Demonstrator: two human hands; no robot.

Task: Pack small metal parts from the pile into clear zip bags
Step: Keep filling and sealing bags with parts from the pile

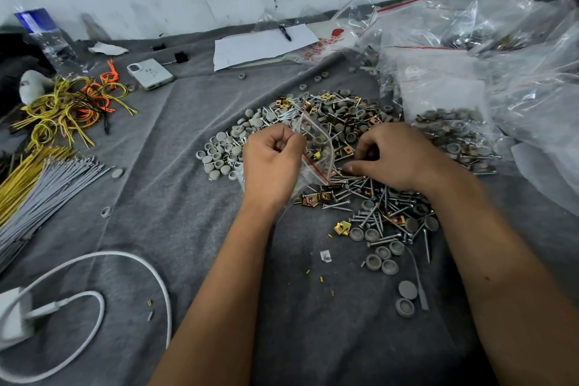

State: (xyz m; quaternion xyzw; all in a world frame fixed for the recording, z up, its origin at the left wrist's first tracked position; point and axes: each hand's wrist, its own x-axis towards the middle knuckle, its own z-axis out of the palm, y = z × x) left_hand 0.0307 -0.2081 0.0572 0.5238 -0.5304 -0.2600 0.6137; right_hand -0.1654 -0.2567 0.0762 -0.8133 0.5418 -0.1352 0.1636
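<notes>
Left hand [272, 163] fisted, right hand [393, 155] curled, fingertips down.

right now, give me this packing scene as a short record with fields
surface: grey cloth
left hand: grips the clear zip bag, holding it over the pile
right hand: fingers curled in the pile of screws, grey caps and brass clips, picking at parts
filled bags: right of the pile
far left: yellow and orange cords
behind: phone, white paper

Both forearms are bare to the frame's edge, no sleeves, and the left hand [272, 160] and right hand [398, 157] wear no gloves, rings or watch
</notes>
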